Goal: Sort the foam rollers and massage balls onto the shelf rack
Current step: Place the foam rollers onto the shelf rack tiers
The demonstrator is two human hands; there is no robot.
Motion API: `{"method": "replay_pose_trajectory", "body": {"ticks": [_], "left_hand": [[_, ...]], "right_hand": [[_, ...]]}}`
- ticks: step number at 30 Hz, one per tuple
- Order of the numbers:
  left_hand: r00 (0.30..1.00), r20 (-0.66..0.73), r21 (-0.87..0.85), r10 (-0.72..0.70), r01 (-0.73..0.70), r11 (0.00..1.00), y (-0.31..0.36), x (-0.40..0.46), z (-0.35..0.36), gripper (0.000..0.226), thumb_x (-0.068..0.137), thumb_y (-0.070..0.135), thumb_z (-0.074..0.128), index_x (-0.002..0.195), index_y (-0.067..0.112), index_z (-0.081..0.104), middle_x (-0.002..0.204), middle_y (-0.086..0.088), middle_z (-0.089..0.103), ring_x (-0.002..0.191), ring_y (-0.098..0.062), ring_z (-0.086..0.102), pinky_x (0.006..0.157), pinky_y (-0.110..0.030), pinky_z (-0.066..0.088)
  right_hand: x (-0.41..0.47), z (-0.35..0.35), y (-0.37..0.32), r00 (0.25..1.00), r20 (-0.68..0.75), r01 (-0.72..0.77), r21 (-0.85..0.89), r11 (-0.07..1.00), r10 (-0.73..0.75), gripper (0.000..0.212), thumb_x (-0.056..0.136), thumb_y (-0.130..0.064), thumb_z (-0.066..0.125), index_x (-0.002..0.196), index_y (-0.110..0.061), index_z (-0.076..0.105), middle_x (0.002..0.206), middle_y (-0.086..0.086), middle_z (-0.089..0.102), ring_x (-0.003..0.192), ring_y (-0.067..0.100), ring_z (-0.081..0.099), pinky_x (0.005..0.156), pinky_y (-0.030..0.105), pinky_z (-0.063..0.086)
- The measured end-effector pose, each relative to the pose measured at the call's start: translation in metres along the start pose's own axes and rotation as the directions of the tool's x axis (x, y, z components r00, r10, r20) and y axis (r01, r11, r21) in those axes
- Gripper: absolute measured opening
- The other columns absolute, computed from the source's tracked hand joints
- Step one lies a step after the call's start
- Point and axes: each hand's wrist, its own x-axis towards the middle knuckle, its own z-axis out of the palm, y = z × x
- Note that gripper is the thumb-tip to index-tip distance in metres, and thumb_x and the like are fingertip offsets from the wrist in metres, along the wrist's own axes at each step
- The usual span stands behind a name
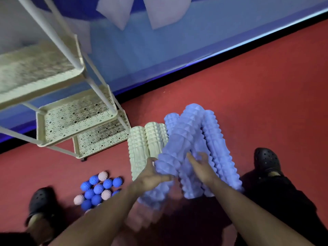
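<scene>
- Left hand (150, 174) grips a blue roller (170, 157) at centre frame, seemingly gathering several at once.
- Right hand (200, 166) lies half-open against the next blue roller; grip unclear.
- Cream rollers (142, 148) and balls (97, 189) wait on the floor, lower left.
- Rack (78, 119), upper left, holds nothing visible.

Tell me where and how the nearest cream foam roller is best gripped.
Probably around the middle of the cream foam roller, hand coming down from above. It lies flat on the red floor, its rack-side flank clear; another cream roller crowds the other flank, and the left hand covers its near end.
</scene>
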Motion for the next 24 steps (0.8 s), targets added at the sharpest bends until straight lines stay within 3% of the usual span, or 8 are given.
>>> {"method": "replay_pose_trajectory", "body": {"ticks": [2,3,7,9,11,15,19,24], "left_hand": [[0.997,0.048,0.2,0.066,-0.074,0.977,-0.003,-0.028,-0.044,0.086,0.065,0.043,0.089,0.126,0.033,0.028,0.102,0.008,0.061,0.088,-0.01,0.062,0.068,-0.019,0.048],[0.994,0.059,0.282,0.094,-0.107,0.953,-0.004,-0.041,-0.064,0.09,0.064,0.047,0.086,0.129,0.036,0.025,0.101,0.01,0.061,0.09,-0.013,0.063,0.072,-0.024,0.05],[0.978,-0.023,0.562,0.209,-0.161,0.812,-0.017,-0.091,-0.136,0.094,0.053,0.056,0.074,0.133,0.045,0.027,0.109,0.016,0.061,0.096,-0.018,0.064,0.084,-0.035,0.054],[0.956,-0.095,0.609,0.276,-0.164,0.776,-0.03,-0.11,-0.167,0.091,0.051,0.06,0.075,0.131,0.042,0.036,0.114,0.013,0.064,0.1,-0.018,0.065,0.086,-0.036,0.054],[0.926,-0.136,0.67,0.353,-0.176,0.721,-0.044,-0.127,-0.195,0.099,0.053,0.067,0.071,0.14,0.034,0.038,0.125,0.006,0.062,0.11,-0.021,0.061,0.093,-0.035,0.05],[0.875,-0.165,0.814,0.455,-0.14,0.564,-0.075,-0.15,-0.238,0.105,0.065,0.061,0.074,0.151,0.025,0.027,0.143,0.002,0.049,0.125,-0.028,0.05,0.103,-0.043,0.037],[0.855,-0.147,0.871,0.498,-0.127,0.475,-0.098,-0.157,-0.268,0.105,0.066,0.069,0.067,0.152,0.025,0.025,0.141,0.003,0.047,0.123,-0.028,0.049,0.101,-0.045,0.039],[0.829,-0.117,0.873,0.547,-0.177,0.455,-0.122,-0.16,-0.283,0.11,0.068,0.084,0.062,0.153,0.023,0.028,0.142,0.003,0.047,0.122,-0.025,0.049,0.104,-0.04,0.037]], "right_hand": [[-0.008,0.005,-0.021,0.999,-0.046,-0.001,0.11,0.994,0.006,0.078,0.09,-0.056,0.067,0.147,-0.021,0.027,0.104,-0.001,0.063,0.094,0.019,0.064,0.073,0.029,0.055],[-0.011,0.008,-0.034,0.999,-0.037,-0.006,0.198,0.98,0.013,0.076,0.086,-0.058,0.07,0.144,-0.027,0.032,0.104,-0.001,0.066,0.093,0.021,0.067,0.071,0.035,0.057],[-0.045,0.036,-0.082,0.997,-0.004,0.071,0.463,0.884,-0.078,0.065,0.073,-0.062,0.081,0.116,-0.021,0.053,0.092,0.004,0.06,0.076,0.027,0.06,0.064,0.038,0.059],[-0.066,0.061,-0.094,0.961,0.123,0.138,0.565,0.814,-0.249,0.052,0.083,-0.058,0.074,0.095,-0.011,0.057,0.068,0.006,0.046,0.063,0.022,0.044,0.055,0.029,0.048],[-0.084,0.088,-0.105,0.902,0.261,0.145,0.568,0.81,-0.344,0.05,0.097,-0.052,0.057,0.083,-0.006,0.046,0.067,0.012,0.032,0.062,0.024,0.044,0.06,0.034,0.048],[-0.108,0.138,-0.111,0.953,0.271,-0.043,0.556,0.83,-0.132,0.062,0.071,-0.069,0.078,0.096,-0.014,0.064,0.081,0.011,0.051,0.074,0.027,0.056,0.079,0.049,0.057],[-0.118,0.173,-0.107,0.987,0.161,-0.12,0.616,0.778,0.024,0.09,0.052,-0.068,0.089,0.126,-0.023,0.066,0.117,0.003,0.073,0.106,0.026,0.07,0.08,0.052,0.061],[-0.13,0.193,-0.105,0.996,0.057,-0.092,0.614,0.784,0.072,0.078,0.064,-0.059,0.087,0.127,-0.021,0.063,0.118,0.006,0.072,0.106,0.03,0.07,0.077,0.054,0.061]]}}
